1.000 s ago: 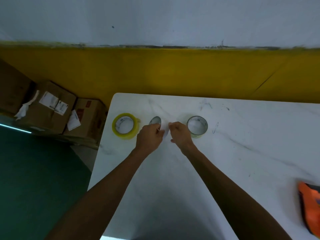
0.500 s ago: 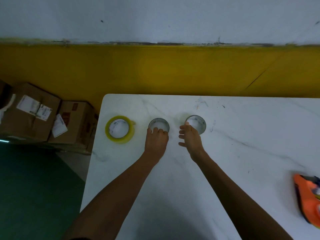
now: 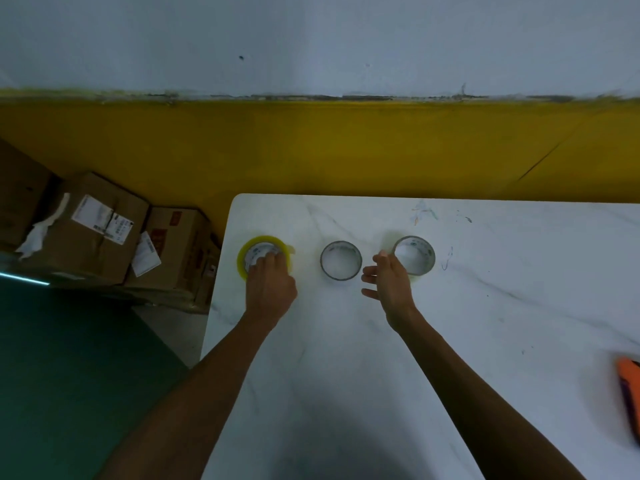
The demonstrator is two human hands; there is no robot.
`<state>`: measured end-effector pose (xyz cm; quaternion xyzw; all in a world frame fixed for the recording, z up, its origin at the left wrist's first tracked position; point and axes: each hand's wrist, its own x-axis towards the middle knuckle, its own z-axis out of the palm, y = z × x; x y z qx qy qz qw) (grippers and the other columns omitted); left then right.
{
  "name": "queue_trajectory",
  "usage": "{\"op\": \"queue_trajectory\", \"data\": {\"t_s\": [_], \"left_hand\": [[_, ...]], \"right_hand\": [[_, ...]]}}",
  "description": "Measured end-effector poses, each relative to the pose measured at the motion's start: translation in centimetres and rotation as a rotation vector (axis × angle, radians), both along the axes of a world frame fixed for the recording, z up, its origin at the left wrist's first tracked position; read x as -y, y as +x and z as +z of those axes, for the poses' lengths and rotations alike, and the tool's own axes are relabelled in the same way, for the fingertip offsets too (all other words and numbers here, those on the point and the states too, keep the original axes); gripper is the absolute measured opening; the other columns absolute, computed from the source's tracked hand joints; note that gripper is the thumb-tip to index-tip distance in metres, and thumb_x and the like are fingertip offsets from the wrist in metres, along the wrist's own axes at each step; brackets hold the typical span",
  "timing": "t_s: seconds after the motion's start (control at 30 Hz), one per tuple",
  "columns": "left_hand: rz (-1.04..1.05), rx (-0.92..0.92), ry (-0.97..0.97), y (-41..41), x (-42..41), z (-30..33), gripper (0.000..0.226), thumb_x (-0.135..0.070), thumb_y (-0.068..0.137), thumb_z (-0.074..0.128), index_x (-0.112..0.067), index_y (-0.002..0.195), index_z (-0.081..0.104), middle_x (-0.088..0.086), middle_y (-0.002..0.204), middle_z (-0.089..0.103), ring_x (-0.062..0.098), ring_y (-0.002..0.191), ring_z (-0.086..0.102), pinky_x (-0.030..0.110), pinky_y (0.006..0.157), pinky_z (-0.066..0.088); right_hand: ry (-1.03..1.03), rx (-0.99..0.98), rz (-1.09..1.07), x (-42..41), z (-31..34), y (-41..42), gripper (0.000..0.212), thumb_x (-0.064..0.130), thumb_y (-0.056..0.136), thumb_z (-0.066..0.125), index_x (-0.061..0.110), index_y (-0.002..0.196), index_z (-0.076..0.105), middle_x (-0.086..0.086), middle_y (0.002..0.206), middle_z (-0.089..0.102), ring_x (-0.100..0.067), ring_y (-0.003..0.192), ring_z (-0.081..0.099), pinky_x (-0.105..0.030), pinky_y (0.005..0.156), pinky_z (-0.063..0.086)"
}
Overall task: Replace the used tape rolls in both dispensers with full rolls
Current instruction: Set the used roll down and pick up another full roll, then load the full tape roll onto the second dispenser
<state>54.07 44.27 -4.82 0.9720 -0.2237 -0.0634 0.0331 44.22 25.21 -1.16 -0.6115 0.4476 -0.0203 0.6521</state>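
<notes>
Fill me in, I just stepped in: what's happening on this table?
A person is sorting tape rolls on the white table. The left hand rests on the yellow roll. The open right hand hovers between two thin, nearly empty rolls. An orange dispenser waits at the right edge.

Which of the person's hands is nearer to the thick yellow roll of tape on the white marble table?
Left. The left hand rests on the thick yellow roll of tape, fingers over its core. The right hand is open, two rolls to the right, beside the near-empty cardboard core.
</notes>
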Motion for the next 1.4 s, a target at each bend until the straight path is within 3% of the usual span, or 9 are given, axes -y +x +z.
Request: {"op": "queue_trajectory", "data": {"t_s": [0.33,0.47,0.63,0.7,0.77,0.87,1.03,1.17,1.4], "left_hand": [[0.012,-0.14,-0.082,0.0,-1.2,-1.2,0.024,0.014,0.044,0.071,-0.001,0.057,0.058,0.017,0.047,0.058,0.029,0.036,0.054,0.02,0.043,0.036],[0.06,-0.222,-0.135,-0.1,-1.5,-0.4,0.013,0.013,0.061,0.067,0.003,0.067,0.061,0.024,0.062,0.064,0.035,0.052,0.062,0.024,0.048,0.037],[0.16,-0.293,-0.39,0.4,-0.7,3.5,0.036,-0.005,0.092,0.053,0.009,0.126,0.057,0.03,0.12,0.063,0.041,0.11,0.061,0.037,0.088,0.048],[0.234,-0.366,-0.486,0.4,-0.1,6.1,0.036,-0.013,0.094,0.053,0.005,0.124,0.059,0.027,0.115,0.066,0.039,0.105,0.062,0.032,0.078,0.046],[0.313,-0.448,-0.607,0.1,0.6,8.6,0.023,-0.018,0.094,0.055,-0.001,0.104,0.067,0.022,0.099,0.069,0.033,0.091,0.063,0.028,0.066,0.038],[0.418,-0.556,-0.796,-1.2,2.3,11.9,0.018,-0.019,0.092,0.057,-0.005,0.088,0.068,0.014,0.087,0.066,0.027,0.082,0.059,0.032,0.069,0.042],[0.507,-0.609,-0.902,-2.4,3.5,15.6,0.015,-0.021,0.094,0.054,-0.01,0.092,0.065,0.012,0.095,0.064,0.029,0.091,0.059,0.042,0.085,0.052],[0.508,-0.618,-0.898,-2.6,3.7,16.8,0.022,-0.022,0.096,0.054,-0.008,0.109,0.066,0.009,0.102,0.06,0.028,0.097,0.056,0.041,0.088,0.05],[0.516,-0.64,-0.908,-3.6,4.0,17.3,0.022,-0.021,0.096,0.055,-0.009,0.111,0.064,0.008,0.103,0.057,0.027,0.097,0.054,0.042,0.091,0.05]], "right_hand": [[0.024,-0.011,-0.027,-1.1,-0.5,-0.7,0.031,0.035,0.102,0.033,0.013,0.112,0.053,-0.007,0.095,0.063,-0.02,0.088,0.063,-0.031,0.068,0.056],[0.009,-0.008,-0.026,-1.3,0.1,-1.2,0.028,0.032,0.101,0.037,0.013,0.099,0.057,-0.006,0.088,0.063,-0.018,0.082,0.062,-0.036,0.074,0.057],[-0.069,0.042,0.113,-1.9,2.2,-0.9,0.015,0.019,0.093,0.051,0.014,0.086,0.063,-0.012,0.089,0.068,-0.023,0.086,0.066,-0.043,0.081,0.06],[-0.065,0.053,0.17,-2.5,3.3,-0.3,0.011,0.02,0.09,0.056,0.014,0.087,0.065,-0.015,0.095,0.069,-0.027,0.091,0.067,-0.042,0.08,0.059],[-0.043,0.073,0.215,-3.5,4.8,0.6,0.009,0.027,0.088,0.06,0.021,0.087,0.066,-0.012,0.095,0.068,-0.025,0.092,0.065,-0.04,0.078,0.058],[-0.03,0.115,0.258,-5.1,7.5,1.8,0.017,0.034,0.09,0.06,0.019,0.09,0.069,-0.009,0.093,0.068,-0.024,0.089,0.065,-0.039,0.076,0.057],[-0.099,0.166,0.276,-5.3,10.4,2.4,0.025,0.029,0.095,0.055,0.01,0.1,0.07,-0.016,0.103,0.071,-0.033,0.098,0.068,-0.047,0.085,0.059],[-0.115,0.173,0.277,-4.9,11.3,2.0,0.034,0.029,0.096,0.054,0.003,0.113,0.068,-0.018,0.109,0.069,-0.033,0.099,0.067,-0.041,0.08,0.06],[-0.16,0.165,0.265,-4.8,11.8,1.1,0.034,0.028,0.097,0.054,0.001,0.113,0.067,-0.018,0.106,0.068,-0.033,0.098,0.067,-0.038,0.077,0.06]]}}
